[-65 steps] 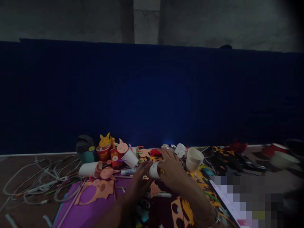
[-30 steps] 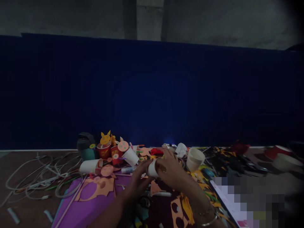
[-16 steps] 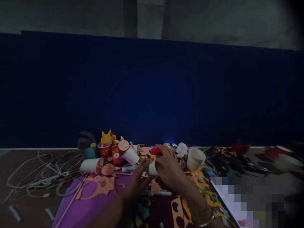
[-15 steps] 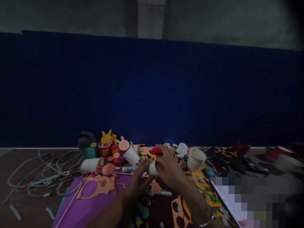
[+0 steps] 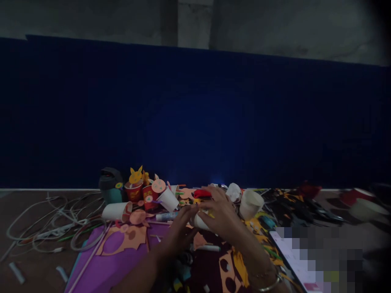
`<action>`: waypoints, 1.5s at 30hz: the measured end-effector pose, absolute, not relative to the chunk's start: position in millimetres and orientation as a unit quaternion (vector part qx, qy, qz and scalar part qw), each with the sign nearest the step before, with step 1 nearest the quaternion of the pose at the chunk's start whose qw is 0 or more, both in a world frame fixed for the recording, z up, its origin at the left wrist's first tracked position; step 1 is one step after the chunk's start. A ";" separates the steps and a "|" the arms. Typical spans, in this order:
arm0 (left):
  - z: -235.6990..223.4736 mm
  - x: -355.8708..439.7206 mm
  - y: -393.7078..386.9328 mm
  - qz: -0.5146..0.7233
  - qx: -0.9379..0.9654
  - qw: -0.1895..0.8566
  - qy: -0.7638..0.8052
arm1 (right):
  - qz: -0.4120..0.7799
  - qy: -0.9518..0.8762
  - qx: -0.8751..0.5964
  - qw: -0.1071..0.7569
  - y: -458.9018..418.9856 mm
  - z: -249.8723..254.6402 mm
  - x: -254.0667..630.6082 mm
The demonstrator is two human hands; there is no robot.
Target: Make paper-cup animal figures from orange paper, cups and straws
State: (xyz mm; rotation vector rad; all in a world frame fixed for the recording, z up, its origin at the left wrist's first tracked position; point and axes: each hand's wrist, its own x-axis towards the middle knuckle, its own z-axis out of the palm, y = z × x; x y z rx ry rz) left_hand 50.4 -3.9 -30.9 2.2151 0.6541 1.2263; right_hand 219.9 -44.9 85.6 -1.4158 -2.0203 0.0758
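Observation:
A white paper cup [image 5: 202, 224] lies tilted between my two hands, over the middle of the cluttered work area. My left hand [image 5: 181, 226] grips it from the left, with fingers curled at its end. From the right, my right hand [image 5: 222, 215] holds the cup, thumb against its side and the other fingers reaching over it. A small yellowish patch shows between the right thumb and fingers; what it is I cannot make out. Just below the cup lie an orange paper scrap [image 5: 200, 240] and a white marker [image 5: 209, 248].
Red paper cups [image 5: 133, 193] with paper animal faces stand behind, left. White cups [image 5: 251, 204] [image 5: 114, 212] lie either side. Cut orange paper [image 5: 125, 240] rests on purple sheets [image 5: 106, 268]. Tangled white cable [image 5: 39, 232] spreads left; a phone-like screen [image 5: 290, 256] lies right.
My right hand has shifted slightly right and its thumb now lies across the cup. The cup has turned a little between my hands.

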 end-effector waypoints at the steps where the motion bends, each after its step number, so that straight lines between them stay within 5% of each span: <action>1: -31.4 50.6 -5.1 0.445 0.817 0.273 0.245 | 0.030 -0.775 -0.539 0.328 -44.3 83.8 218.3; 13: -35.1 54.5 -2.4 0.477 0.717 0.417 0.293 | 0.097 -0.685 -0.544 0.474 -38.4 88.8 234.8; 24: -44.5 51.9 6.1 0.499 0.717 0.384 0.298 | 0.074 -0.745 -0.632 0.199 -39.9 78.4 247.1; 37: -36.7 51.4 5.3 0.489 0.732 0.385 0.278 | 0.342 -0.634 -0.585 0.373 -28.2 66.1 247.9; 45: -33.9 55.0 -1.7 0.471 0.652 0.496 0.326 | 0.188 -0.703 -0.605 0.321 -32.3 73.3 245.0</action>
